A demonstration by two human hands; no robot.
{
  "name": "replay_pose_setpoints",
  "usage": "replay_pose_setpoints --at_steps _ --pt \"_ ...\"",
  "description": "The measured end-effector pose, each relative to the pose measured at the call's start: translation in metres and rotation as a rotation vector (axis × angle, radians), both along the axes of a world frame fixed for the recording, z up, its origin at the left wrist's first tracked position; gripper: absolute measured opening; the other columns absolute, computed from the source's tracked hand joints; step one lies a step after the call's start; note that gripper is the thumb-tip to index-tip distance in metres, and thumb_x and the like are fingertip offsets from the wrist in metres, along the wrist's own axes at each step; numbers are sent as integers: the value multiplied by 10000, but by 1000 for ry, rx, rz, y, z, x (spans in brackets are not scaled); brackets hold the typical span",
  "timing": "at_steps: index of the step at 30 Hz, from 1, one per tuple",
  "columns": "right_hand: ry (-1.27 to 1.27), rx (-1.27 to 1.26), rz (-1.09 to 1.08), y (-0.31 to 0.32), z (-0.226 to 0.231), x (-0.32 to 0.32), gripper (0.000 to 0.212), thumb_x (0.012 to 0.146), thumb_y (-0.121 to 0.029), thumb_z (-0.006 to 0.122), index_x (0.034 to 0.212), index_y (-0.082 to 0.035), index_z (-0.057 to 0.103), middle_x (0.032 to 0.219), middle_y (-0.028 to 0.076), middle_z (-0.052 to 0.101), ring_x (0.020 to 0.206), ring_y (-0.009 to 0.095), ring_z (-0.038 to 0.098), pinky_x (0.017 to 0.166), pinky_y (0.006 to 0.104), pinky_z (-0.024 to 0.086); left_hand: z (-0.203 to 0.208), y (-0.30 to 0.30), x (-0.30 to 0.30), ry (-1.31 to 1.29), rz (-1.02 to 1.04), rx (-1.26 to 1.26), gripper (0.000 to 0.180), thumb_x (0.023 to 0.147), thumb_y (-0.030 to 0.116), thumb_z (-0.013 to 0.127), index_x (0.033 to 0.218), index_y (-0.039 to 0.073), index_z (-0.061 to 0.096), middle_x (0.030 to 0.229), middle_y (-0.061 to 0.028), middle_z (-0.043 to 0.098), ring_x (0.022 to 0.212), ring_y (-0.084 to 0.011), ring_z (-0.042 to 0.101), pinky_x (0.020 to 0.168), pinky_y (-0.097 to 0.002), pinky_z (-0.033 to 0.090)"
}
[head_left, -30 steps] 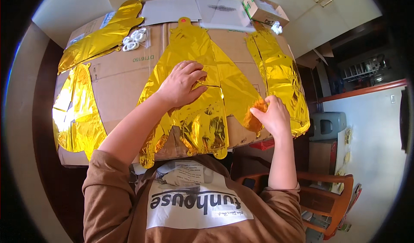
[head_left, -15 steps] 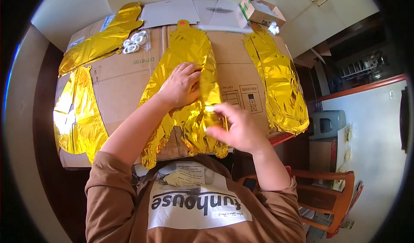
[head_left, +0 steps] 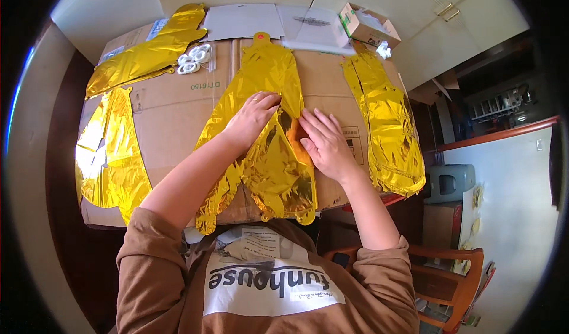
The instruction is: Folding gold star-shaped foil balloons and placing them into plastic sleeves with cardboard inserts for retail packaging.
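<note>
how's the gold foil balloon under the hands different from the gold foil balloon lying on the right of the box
The gold foil balloon under the hands is wide and folded over on itself; the gold foil balloon on the right is a narrow strip lying flat and unfolded. The left hand and right hand press on the middle one; nothing touches the right one. Both are deflated, crinkled and lie on the cardboard box.

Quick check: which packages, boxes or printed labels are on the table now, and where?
Cardboard box: large, brown, flat, under the gold foil balloons.
Small carton: far right corner, tan with green edge, opened.
Printed label: pale rectangle on the big box, beside the right hand.
Blue-white label: far left box corner.
</note>
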State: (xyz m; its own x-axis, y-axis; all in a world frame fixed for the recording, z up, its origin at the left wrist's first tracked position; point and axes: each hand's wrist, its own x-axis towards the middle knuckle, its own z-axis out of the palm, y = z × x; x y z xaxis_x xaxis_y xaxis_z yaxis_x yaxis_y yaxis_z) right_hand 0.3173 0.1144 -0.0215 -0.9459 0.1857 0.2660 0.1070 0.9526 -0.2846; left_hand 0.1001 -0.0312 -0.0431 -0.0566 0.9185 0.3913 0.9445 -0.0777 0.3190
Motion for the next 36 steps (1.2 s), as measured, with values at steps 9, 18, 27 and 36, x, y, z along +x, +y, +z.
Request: replay_pose_setpoints --at_steps 9,18,27,36 --pt "-56 112 19 1 -1 3 515 1010 -303 560 1439 -24 502 1540 151 463 1449 350 390 1189 559 272 0 4 -2 -112 -3 77 369 881 33 598 1247 -14 613 1340 -167 577 1283 -348 525 1127 -407 404" --pt "-47 86 25 -1 0 4 568 950 -299 643 1423 -19 502 1524 180 464 1427 379 402 1182 558 281 48 40 8 -249 -159 132 201 870 12 654 1065 5 702 1135 -156 698 1073 -349 653 959 -429 527" --pt "-68 64 29 1 -1 6 584 971 -342 619 1447 -28 491 1558 164 438 1460 378 359 1198 561 258 6 103 -30 20 69 3 442 941 327 623 1233 -5 630 1314 -161 647 1273 -321 573 1114 -464 415" --pt "-178 48 150 -17 21 53 552 956 -293 630 1433 -34 529 1558 130 447 1446 358 388 1203 564 250 -7 104 -32 33 80 78 468 963 341 635 1284 1 638 1358 -162 636 1327 -320 549 1152 -503 383"
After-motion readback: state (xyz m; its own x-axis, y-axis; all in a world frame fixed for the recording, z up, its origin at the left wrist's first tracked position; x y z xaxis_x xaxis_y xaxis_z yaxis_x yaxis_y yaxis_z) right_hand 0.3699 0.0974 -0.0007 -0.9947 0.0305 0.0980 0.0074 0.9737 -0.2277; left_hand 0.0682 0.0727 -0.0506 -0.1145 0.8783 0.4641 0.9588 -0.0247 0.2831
